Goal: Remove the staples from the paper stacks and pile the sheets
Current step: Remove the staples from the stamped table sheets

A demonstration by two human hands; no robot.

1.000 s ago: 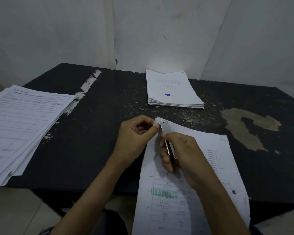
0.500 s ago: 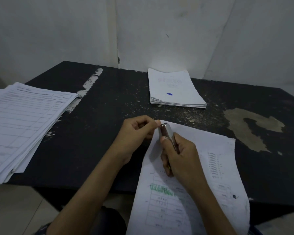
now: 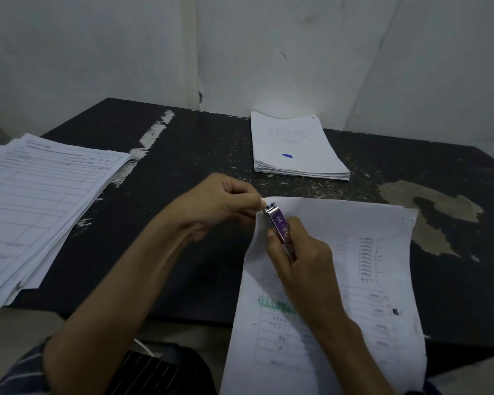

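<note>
Little change: left hand still pinches top-left corner of stapled sheets, fingers clamped on paper; right hand, fingers wrapped round nail clipper, has rolled it so purple face shows (earlier mostly bare metal), head at same corner. Sheets overhang near edge of table. At left, loose pile overhangs table edge; neat stack sits near back wall. Dark tabletop shows between pile and left hand.

Bench view: the pile of forms at 9 o'clock runs off the left edge. The held sheets at 5 o'clock are cut off at the bottom, their print too blurred to read. The right hand hides the handle of the metal tool.
</note>
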